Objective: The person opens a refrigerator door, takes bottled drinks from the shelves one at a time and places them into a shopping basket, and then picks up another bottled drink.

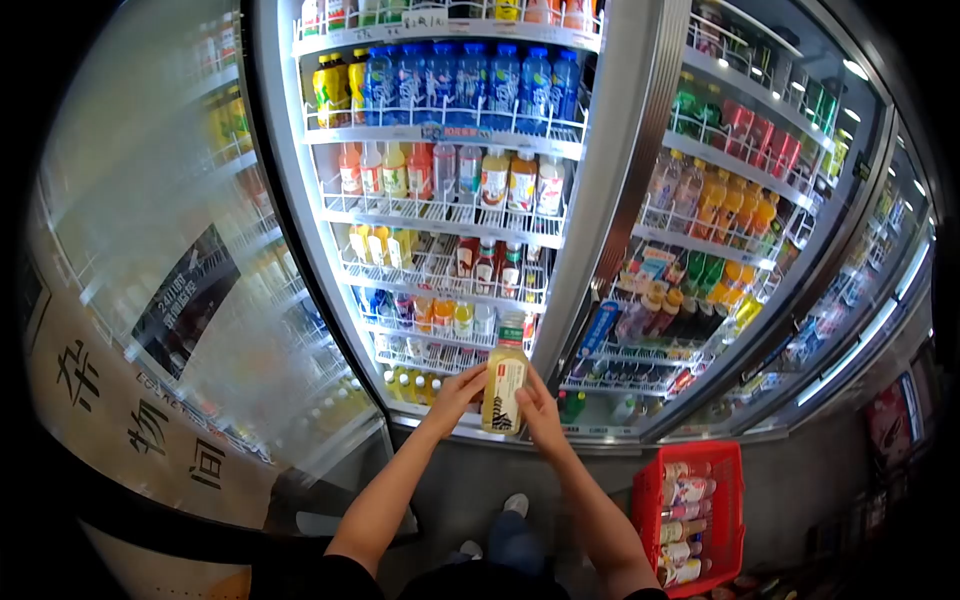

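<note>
With left hand (pixel 455 399) and right hand (pixel 541 410), cradles before the open cooler (pixel 612 130) a pale bottle (pixel 503 388) best steadied by even side pressure.

Left hand (pixel 457 402) and right hand (pixel 540 408) hold pale-yellow bottle (pixel 504 390) between them, label toward camera. Open cooler (pixel 608 180) ahead: drinks (pixel 394 170) on wire-fronted shelves (pixel 445 228), blue bottles (pixel 440 80) in row near top. Glass door (pixel 110 240) open at left. Red basket (pixel 738 520) on floor (pixel 455 490) at right, packed bottles (pixel 688 490) lying inside.
</note>
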Demonstrator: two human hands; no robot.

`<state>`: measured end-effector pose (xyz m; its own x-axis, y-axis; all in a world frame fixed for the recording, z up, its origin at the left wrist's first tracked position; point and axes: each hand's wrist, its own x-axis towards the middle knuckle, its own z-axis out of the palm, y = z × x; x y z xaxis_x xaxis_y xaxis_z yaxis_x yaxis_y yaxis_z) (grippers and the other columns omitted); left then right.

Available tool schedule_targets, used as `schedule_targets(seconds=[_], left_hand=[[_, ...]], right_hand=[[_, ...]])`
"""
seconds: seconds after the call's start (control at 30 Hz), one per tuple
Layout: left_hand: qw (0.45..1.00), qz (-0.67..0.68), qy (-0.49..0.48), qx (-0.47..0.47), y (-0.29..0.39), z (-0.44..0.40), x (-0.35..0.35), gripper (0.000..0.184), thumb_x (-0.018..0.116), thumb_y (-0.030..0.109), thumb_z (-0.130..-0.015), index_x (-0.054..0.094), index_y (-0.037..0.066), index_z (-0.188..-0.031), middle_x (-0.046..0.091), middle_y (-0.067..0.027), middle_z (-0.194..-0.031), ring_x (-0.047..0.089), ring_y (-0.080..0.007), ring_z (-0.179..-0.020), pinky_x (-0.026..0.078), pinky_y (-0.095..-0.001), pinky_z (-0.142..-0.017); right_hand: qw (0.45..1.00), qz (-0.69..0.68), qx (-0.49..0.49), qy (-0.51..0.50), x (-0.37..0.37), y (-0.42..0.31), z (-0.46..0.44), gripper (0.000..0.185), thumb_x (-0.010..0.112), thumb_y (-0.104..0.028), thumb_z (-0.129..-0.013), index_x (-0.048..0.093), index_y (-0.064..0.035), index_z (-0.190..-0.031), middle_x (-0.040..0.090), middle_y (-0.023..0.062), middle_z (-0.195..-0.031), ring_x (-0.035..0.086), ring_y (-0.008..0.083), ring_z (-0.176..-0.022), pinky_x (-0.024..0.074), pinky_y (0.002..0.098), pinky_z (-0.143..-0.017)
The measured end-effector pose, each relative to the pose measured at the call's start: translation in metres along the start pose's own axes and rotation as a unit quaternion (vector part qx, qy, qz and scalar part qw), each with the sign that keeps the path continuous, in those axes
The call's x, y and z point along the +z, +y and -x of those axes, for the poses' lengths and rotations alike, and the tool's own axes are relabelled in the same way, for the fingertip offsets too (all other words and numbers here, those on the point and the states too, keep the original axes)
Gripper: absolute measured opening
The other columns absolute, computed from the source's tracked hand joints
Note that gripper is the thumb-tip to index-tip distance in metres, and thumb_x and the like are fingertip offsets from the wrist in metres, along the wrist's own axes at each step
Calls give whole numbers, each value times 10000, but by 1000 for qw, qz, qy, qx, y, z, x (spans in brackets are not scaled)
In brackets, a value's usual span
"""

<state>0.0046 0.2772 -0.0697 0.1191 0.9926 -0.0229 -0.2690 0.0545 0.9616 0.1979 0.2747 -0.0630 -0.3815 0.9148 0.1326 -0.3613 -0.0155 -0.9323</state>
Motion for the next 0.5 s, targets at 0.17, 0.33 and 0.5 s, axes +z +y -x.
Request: schedule_targets(seconds=[0.17,0.33,0.5], left_hand=[[993,0,-101,-57,-14,14,33,503,571,169,-981,418,-1,-1429,561,-20,-1028,605,-138,-1003,515,-285,-909],[981,-2,-169,-94,-27,26,60,588,615,154,-956,357,16,-1467,559,-23,-1021,594,-121,-989,503,-286,-921],[974,10,-194,-114,-44,32,85,636,633,152,-943,323,24,-1484,553,-25,-1032,590,-127,-994,503,-291,-916]], right_hand=[[998,-6,-34,60,-24,-2,57,620,493,-230,-1022,192,-63,-1539,580,63,-1237,563,104,-1062,456,250,-901],[993,-22,-33,110,-36,-10,94,574,445,-188,-1034,201,-59,-1536,554,71,-1276,537,102,-1101,427,247,-936],[991,0,-45,126,-61,1,116,583,454,-184,-1032,194,-67,-1540,553,70,-1283,534,99,-1104,426,251,-941]])
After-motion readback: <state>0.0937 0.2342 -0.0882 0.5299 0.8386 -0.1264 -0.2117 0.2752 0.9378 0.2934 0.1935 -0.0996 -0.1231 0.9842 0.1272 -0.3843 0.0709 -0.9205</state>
